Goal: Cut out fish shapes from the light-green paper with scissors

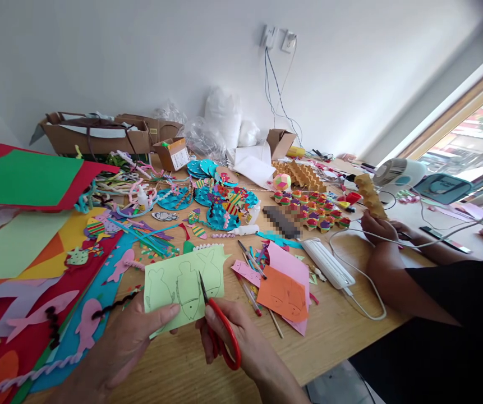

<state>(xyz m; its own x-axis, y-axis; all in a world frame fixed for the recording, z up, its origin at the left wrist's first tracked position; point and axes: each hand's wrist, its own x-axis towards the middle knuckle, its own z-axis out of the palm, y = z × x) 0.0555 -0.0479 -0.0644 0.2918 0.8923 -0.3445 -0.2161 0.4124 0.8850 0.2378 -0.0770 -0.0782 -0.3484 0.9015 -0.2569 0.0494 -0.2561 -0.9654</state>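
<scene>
White wall (pixel 140 56) behind a craft-strewn bench (pixel 325 342), with our green paper (pixel 168 285) at lower centre.
Our left hand (pixel 134 334) pinches its lower left corner; our right hand (pixel 239 325) is clamped round the scissors (pixel 226 325), their tip over the fish drawings (pixel 191 306). Orange paper (pixel 283 292) lies just right of centre.

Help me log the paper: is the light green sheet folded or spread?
Spread in front: the light green sheet, in the left hand, shows fish outlines across its face. Whether part folds behind, cannot tell.
</scene>
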